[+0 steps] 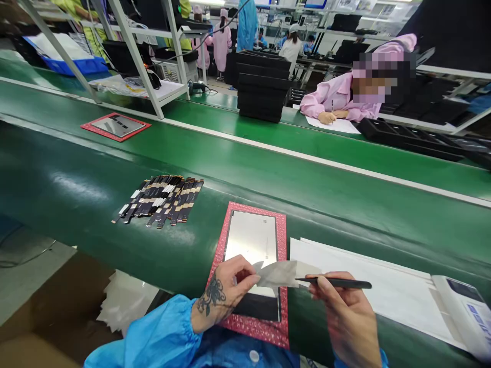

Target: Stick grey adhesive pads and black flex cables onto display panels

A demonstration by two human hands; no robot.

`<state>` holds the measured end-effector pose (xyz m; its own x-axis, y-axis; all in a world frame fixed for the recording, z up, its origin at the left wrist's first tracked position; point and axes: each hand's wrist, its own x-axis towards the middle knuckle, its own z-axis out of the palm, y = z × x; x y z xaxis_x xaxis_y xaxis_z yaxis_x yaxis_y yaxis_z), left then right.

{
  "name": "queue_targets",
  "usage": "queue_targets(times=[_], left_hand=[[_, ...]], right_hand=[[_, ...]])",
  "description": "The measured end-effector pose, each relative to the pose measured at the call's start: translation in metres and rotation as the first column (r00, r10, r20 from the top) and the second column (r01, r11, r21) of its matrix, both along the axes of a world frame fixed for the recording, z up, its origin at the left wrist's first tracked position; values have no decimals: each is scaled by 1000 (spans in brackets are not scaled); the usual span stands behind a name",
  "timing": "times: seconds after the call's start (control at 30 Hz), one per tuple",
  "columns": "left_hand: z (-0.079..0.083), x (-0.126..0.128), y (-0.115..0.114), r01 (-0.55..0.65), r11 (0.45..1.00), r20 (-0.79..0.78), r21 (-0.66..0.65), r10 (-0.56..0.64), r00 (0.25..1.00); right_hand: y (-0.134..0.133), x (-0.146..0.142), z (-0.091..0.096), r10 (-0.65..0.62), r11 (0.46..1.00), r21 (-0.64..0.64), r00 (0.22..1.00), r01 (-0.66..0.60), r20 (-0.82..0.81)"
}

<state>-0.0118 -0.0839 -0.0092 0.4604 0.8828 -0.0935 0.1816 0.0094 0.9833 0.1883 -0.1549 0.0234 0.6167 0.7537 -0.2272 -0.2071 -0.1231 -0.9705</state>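
Note:
A red-framed tray lies at the near edge of the green belt with a silvery panel in it. My left hand, in a blue sleeve, pinches one end of a thin translucent film above the panel's lower part. My right hand holds black tweezers, whose tip touches the film's other end.
A fan of dark flex cables lies on the belt to the left. White sheets and a white device sit at the right. A second red tray, stacked black trays and a seated person in pink are farther back.

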Motion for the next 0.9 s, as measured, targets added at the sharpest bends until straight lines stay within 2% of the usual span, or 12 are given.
queue_targets(times=[0.1, 0.23, 0.37, 0.47, 0.7, 0.8, 0.9], left_hand=[[4, -3, 5, 19, 991, 12, -129, -17, 1000], [2, -13, 15, 100, 936, 59, -337, -85, 995], [-3, -23, 16, 191, 875, 15, -445, -206, 978], [-7, -27, 8, 195, 844, -19, -500, -236, 971], [-15, -31, -10, 177, 894, -201, -411, -278, 939], [-15, -31, -13, 172, 928, -285, -331, -272, 919], [-17, -32, -14, 145, 965, -352, -219, -217, 910]], right_hand=[[-4, 1, -2, -4, 1000, -14, 1000, 4, 12], [-18, 2, -21, 16, 995, -101, 999, -12, 40], [-39, -6, -42, 66, 969, -242, 997, -54, 44], [-55, -14, -55, 69, 958, -278, 998, -69, -9], [-74, -24, -81, 42, 969, -239, 997, -57, -66], [-73, -28, -83, 62, 980, -187, 998, -65, -24], [-70, -31, -80, 64, 986, -152, 998, -60, 16]])
